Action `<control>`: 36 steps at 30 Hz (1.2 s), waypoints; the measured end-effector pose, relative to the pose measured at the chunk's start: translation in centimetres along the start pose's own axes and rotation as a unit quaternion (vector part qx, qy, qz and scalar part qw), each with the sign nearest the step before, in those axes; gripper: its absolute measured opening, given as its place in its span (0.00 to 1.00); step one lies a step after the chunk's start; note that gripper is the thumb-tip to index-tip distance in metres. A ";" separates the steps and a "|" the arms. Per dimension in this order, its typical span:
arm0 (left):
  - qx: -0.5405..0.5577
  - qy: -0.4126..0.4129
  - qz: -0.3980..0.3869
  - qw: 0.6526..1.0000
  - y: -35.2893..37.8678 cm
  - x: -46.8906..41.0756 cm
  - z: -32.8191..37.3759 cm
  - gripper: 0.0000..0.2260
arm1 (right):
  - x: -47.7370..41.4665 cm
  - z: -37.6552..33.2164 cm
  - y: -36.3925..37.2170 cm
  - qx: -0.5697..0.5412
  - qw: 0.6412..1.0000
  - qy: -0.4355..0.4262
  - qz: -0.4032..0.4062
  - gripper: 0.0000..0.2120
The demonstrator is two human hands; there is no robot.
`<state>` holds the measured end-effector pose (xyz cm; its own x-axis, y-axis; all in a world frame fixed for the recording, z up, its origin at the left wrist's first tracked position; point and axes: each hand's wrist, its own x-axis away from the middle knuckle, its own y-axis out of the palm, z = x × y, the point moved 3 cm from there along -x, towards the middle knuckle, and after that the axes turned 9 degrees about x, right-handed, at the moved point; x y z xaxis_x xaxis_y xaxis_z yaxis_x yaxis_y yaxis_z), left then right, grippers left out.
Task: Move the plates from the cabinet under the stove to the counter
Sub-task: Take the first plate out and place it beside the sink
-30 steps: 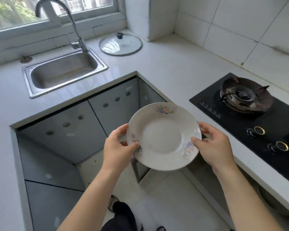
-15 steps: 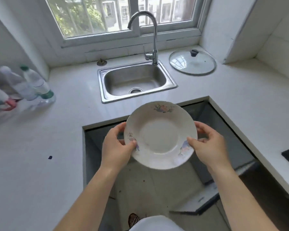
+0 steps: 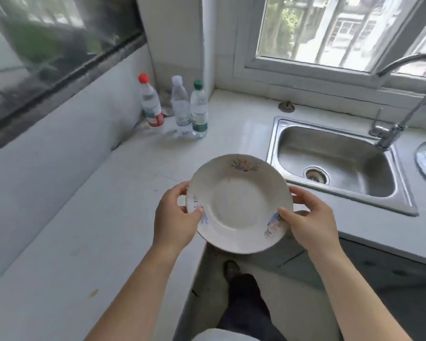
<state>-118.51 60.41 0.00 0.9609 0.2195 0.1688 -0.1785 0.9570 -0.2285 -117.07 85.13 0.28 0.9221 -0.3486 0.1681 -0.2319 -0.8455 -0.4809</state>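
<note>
Worktop [image 3: 84, 230] left of the sink [image 3: 337, 163] now faces the person, who has turned away from the stove. Plate [image 3: 239, 205] is held in the air over the worktop's edge, not yet set down. Left hand [image 3: 175, 220] and right hand [image 3: 310, 222] each pinch its rim, thumb on top: grip closed on it. Bottles [image 3: 180, 107] stand beyond.

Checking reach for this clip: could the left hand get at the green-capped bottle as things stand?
Probably not yet: the left hand grips the plate, as does the right hand. Nothing stands on the counter between it and the green-capped bottle, so once freed the way looks open.
</note>
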 end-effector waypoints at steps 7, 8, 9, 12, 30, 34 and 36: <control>-0.005 -0.055 0.106 0.993 0.0 -7.9 0.3 0.20 | -12.4 -4.0 5.6 0.012 0.993 -0.026 -0.113 0.20; -0.002 -0.064 0.111 0.992 0.4 -8.9 0.5 0.19 | -14.0 -4.5 6.0 0.019 0.992 -0.033 -0.122 0.20; 0.003 -0.072 0.114 0.991 0.7 -9.9 0.7 0.18 | -15.5 -4.9 6.5 0.025 0.990 -0.042 -0.129 0.20; 0.021 -0.110 0.124 0.986 1.7 -12.5 0.9 0.16 | -19.2 -5.5 7.8 0.042 0.986 -0.056 -0.153 0.20; 0.049 -0.236 0.022 0.970 14.7 -26.3 0.3 0.09 | -35.8 -0.3 6.9 0.121 0.983 0.022 -0.134 0.21; 0.034 -0.245 0.004 0.969 18.1 -30.2 0.4 0.14 | -39.8 0.6 6.3 0.129 0.983 0.040 -0.123 0.19; 0.023 -0.253 0.004 0.967 19.4 -32.4 0.6 0.16 | -42.0 0.7 6.4 0.132 0.983 0.039 -0.125 0.19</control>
<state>-153.20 71.99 -9.35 0.7348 0.2810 0.6173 -0.2067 0.9596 -0.1907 -157.04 94.58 -10.45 0.9114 -0.1817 0.3693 0.0967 -0.7777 -0.6212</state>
